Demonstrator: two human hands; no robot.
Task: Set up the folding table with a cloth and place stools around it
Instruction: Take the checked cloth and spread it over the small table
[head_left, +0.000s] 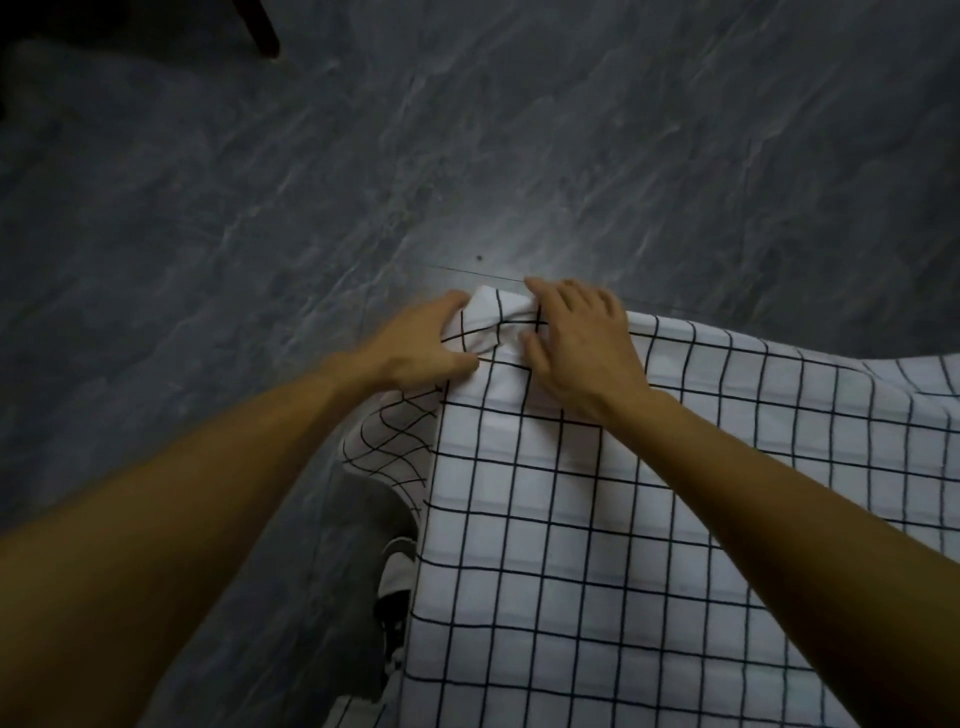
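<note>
A white cloth with a black grid (649, 519) covers the table, which is hidden beneath it, and fills the lower right of the view. The cloth's far left corner bunches up into a raised fold between my hands. My left hand (421, 345) pinches that fold from the left, thumb and fingers on the fabric. My right hand (576, 343) presses on the same corner from the right, fingers spread over the cloth. Part of the cloth hangs down over the left edge. No stools are in sight.
Dark grey marbled floor (260, 208) surrounds the table on the left and beyond. A dark furniture leg (262, 28) stands at the top left. My shoe (395, 587) shows on the floor beside the table's left edge.
</note>
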